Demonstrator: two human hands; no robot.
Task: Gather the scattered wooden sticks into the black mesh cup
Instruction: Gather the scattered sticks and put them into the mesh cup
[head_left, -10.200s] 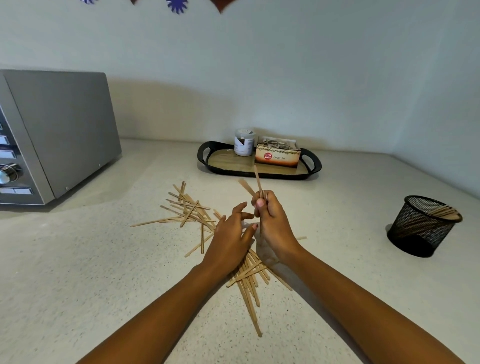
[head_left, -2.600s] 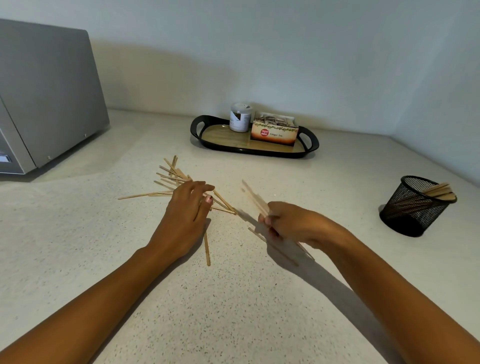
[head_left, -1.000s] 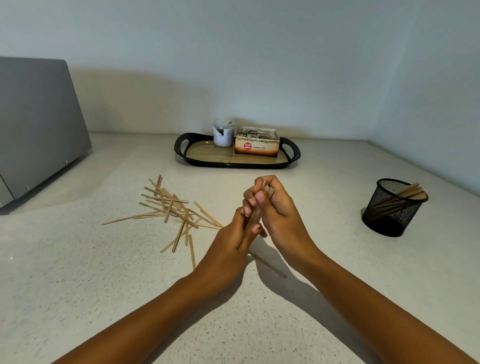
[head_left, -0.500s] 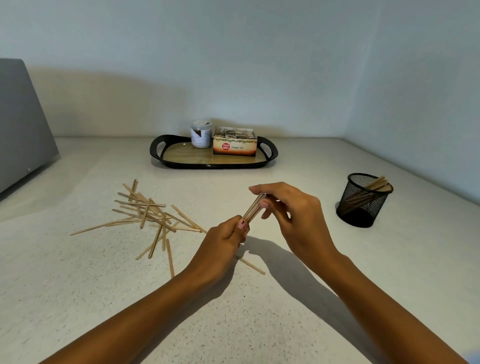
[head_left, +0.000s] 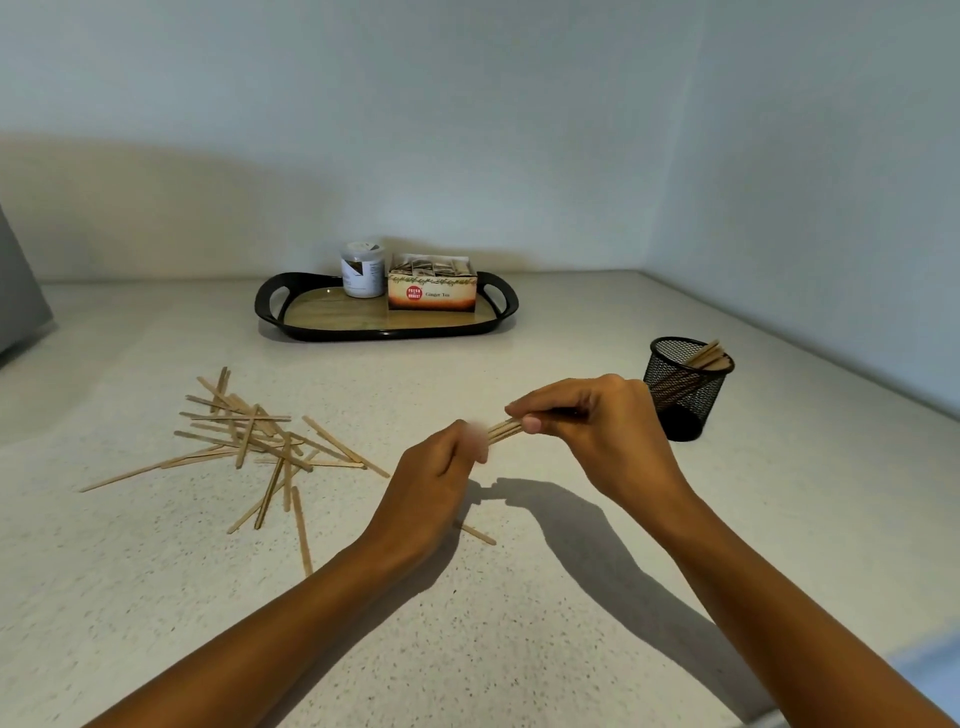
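A small bundle of wooden sticks (head_left: 505, 430) is held level above the counter between both hands. My right hand (head_left: 597, 431) grips its right part; my left hand (head_left: 441, 478), blurred at the fingers, closes on its left end. The black mesh cup (head_left: 684, 389) stands on the counter just right of my right hand, with several sticks leaning inside. A loose heap of scattered sticks (head_left: 249, 441) lies on the counter to the left. One single stick (head_left: 478, 534) lies partly under my left hand.
A black-rimmed tray (head_left: 387, 332) at the back wall carries a white jar (head_left: 362, 270) and a tea box (head_left: 432, 290). A grey appliance edge (head_left: 18, 291) shows at far left. Walls meet in a corner at the back right.
Both hands have turned the bundle from steeply tilted to nearly level and carried it right toward the cup. The view has swung right, leaving the appliance almost out of sight.
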